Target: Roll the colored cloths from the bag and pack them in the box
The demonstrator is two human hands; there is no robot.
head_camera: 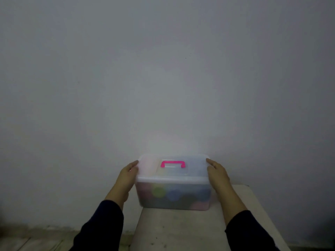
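A translucent plastic box (pixel 173 194) stands on the far end of a small white table (pixel 181 229), against the wall. Its lid (pixel 195 169) is on, with a bright pink handle (pixel 173 163) lying flat on top. Through the front wall I make out several rolled cloths, among them a green one (pixel 158 192), a blue one (pixel 173 195) and a pink one (pixel 199 203). My left hand (pixel 128 175) is pressed flat against the box's left end at the lid's edge. My right hand (pixel 217 173) grips the right end of the lid the same way. No bag is in view.
A plain grey-white wall (pixel 163 78) fills most of the view right behind the box. The table is narrow, with its left edge just under the box's left side. Floor (pixel 27 240) shows at the lower left.
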